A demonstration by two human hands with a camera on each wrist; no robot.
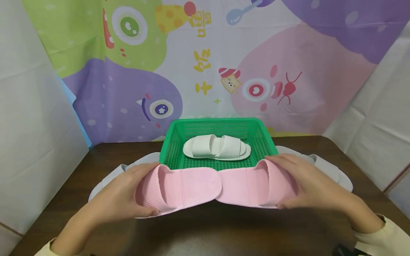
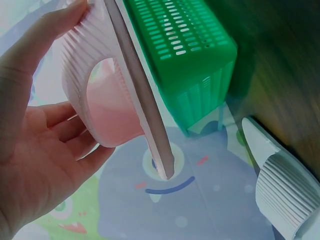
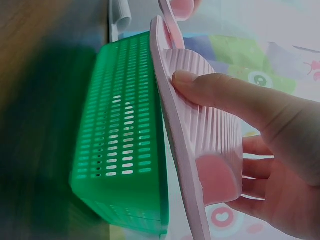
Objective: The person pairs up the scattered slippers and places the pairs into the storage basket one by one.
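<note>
My left hand [image 1: 118, 193] grips a pink slipper [image 1: 196, 183] across its ribbed strap, thumb at the near edge and fingers at the far one. Another pink slipper [image 1: 237, 185] is held the same way by my right hand [image 1: 312, 183]. Both are raised at the near side of a green basket [image 1: 166, 145], soles turned down and heel ends overlapping in the middle. Inside the basket lies a pair of white slippers [image 1: 230, 147], heels together. In the right wrist view, the thumb presses the strap's edge beside the sole of the pink slipper [image 3: 200, 120].
The basket stands on a dark wooden table [image 1: 205, 234]. White slippers lie to its left [image 1: 107, 179] and right [image 1: 333, 172], partly hidden behind my hands. A cartoon-printed cloth [image 1: 198, 103] hangs behind, with white cloth [image 1: 35, 117] along the sides.
</note>
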